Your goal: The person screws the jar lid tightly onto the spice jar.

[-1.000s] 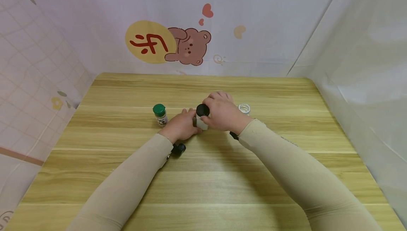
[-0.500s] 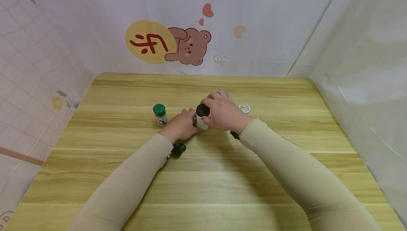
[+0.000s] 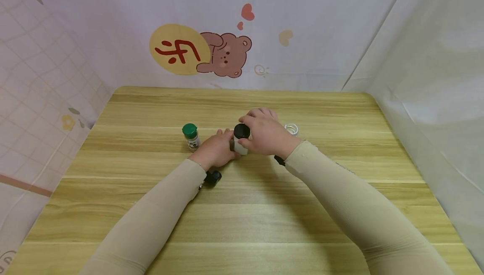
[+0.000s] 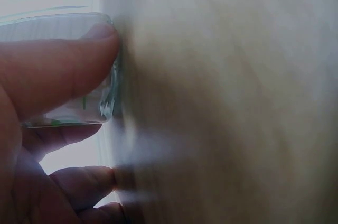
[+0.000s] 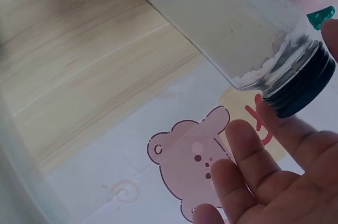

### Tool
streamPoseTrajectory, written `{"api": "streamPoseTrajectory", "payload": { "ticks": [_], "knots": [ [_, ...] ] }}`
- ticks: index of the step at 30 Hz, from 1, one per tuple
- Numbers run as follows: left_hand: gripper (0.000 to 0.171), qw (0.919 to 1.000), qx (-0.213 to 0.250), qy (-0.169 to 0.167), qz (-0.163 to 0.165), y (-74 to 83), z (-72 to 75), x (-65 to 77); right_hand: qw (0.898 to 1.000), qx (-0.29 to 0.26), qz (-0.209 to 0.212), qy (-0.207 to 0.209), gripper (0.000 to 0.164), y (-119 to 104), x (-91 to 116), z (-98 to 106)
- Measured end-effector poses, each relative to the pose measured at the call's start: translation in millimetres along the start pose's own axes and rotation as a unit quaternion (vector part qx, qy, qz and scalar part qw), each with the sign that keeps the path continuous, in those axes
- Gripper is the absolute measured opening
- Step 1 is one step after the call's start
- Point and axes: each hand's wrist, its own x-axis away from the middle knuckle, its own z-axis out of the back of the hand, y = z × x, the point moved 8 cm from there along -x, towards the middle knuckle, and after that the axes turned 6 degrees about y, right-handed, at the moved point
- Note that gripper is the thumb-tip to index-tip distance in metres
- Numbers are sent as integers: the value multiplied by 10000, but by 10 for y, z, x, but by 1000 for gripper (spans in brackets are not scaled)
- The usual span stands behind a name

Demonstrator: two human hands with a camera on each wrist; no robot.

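A glass seasoning jar (image 5: 211, 23) holding white grains stands on the table, topped by a black lid (image 3: 242, 131). My left hand (image 3: 217, 149) grips the jar's lower body from the left, and its thumb (image 4: 63, 71) lies across the glass in the left wrist view. From the right, my right hand (image 3: 266, 132) pinches the black lid between thumb and forefinger. Its other fingers (image 5: 253, 166) are spread loosely beside the lid in the right wrist view. The lid sits on the jar's mouth.
A green-capped shaker jar (image 3: 190, 136) stands left of my left hand. Beyond my right wrist is a clear, ring-topped glass jar (image 3: 291, 129), partly hidden. Cloth with a printed bear (image 3: 228, 56) hangs behind the wooden table (image 3: 242, 224).
My right fingers have shifted slightly to the left around the black lid. The left hand and the jar keep their place.
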Motion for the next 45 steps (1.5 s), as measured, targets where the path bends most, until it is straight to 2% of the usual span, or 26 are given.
{"api": "streamPoseTrajectory", "payload": {
  "ticks": [6, 12, 16, 21, 25, 32, 38, 45],
  "knots": [
    [82, 10000, -10, 11, 5, 2, 4, 5, 10000, -6, 61, 77, 47, -6, -4, -1],
    [82, 10000, -7, -5, 43, -10, -2, 0, 10000, 9, -63, 41, 51, 12, -8, -5],
    [82, 10000, -12, -8, 20, -11, -5, -6, 10000, 12, 66, 68, 56, 4, 2, 2],
    [82, 10000, -24, -10, 19, -8, -4, -7, 9996, -32, 236, 138, 49, -12, 9, 10],
    [82, 10000, -15, -9, 26, -9, -4, -4, 9997, -38, 187, 125, 45, -8, 6, 2],
    [83, 10000, 25, 4, 45, -11, -7, 2, 10000, 49, 26, 75, 50, 16, -3, -8],
    [82, 10000, 5, 62, -16, -5, -7, -1, 9999, -30, 95, 95, 60, 13, 1, 7],
    [83, 10000, 30, 49, -13, -6, -8, 6, 9997, -8, 198, 120, 47, 4, 1, -1]
  ]
}}
